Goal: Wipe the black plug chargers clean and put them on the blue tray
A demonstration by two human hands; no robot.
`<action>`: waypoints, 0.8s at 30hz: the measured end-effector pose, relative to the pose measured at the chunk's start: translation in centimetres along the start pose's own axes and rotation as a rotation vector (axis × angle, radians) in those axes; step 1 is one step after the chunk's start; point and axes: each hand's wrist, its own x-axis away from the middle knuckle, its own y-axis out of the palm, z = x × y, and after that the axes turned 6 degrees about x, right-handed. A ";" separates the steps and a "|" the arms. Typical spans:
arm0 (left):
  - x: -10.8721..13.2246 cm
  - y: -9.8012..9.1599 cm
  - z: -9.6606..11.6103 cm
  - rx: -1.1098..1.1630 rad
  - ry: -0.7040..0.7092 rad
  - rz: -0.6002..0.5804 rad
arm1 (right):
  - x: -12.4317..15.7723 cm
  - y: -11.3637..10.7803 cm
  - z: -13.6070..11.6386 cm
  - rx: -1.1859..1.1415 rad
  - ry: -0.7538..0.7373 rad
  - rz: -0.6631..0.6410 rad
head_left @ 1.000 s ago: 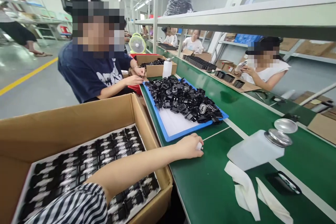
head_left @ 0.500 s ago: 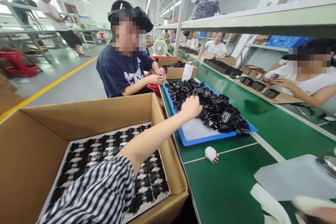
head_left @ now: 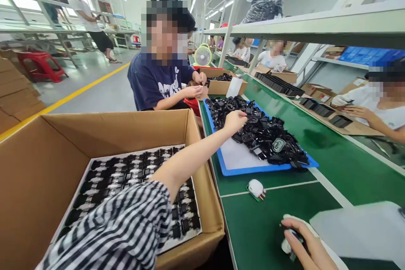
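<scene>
My left hand reaches over a blue tray heaped with black plastic parts. Its fingers pinch at the edge of a black part in the heap; the fingertips are partly hidden. At the lower right, my right hand curls its thumb and finger round a small white-and-dark circuit board assembly. A white cloth lies behind that hand. A similar white piece with a green circuit board rests on the green bench between my hands.
Below my left arm, a deep cardboard box holds rows of black parts on a white sheet. A whitish container stands at right. A co-worker in a dark shirt sits beyond the box; another person works across the bench.
My right hand has come into fuller view with the circuit board assembly in it. My left hand stays over the heap, fingertips now pinched together. The view has shifted slightly.
</scene>
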 end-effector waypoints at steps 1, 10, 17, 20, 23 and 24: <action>0.8 -0.2 0.2 0.058 -0.011 -0.034 | 0.0 0.1 -0.2 0.024 0.004 0.027; 7.8 -1.5 2.0 0.788 -0.159 -0.173 | 0.2 -0.5 -0.5 0.035 0.049 0.062; 11.1 -0.3 3.3 0.707 -0.109 -0.294 | 1.3 -3.5 -1.2 -0.234 0.137 0.206; 12.9 0.5 3.8 0.536 0.080 -0.308 | 1.8 -4.3 -2.1 -0.499 0.149 0.171; 14.9 1.5 4.3 0.289 0.382 -0.317 | 1.9 -4.4 -2.8 -0.771 0.134 0.107; 15.5 1.8 4.4 0.199 0.471 -0.340 | 1.9 -4.4 -2.9 -0.856 0.117 0.075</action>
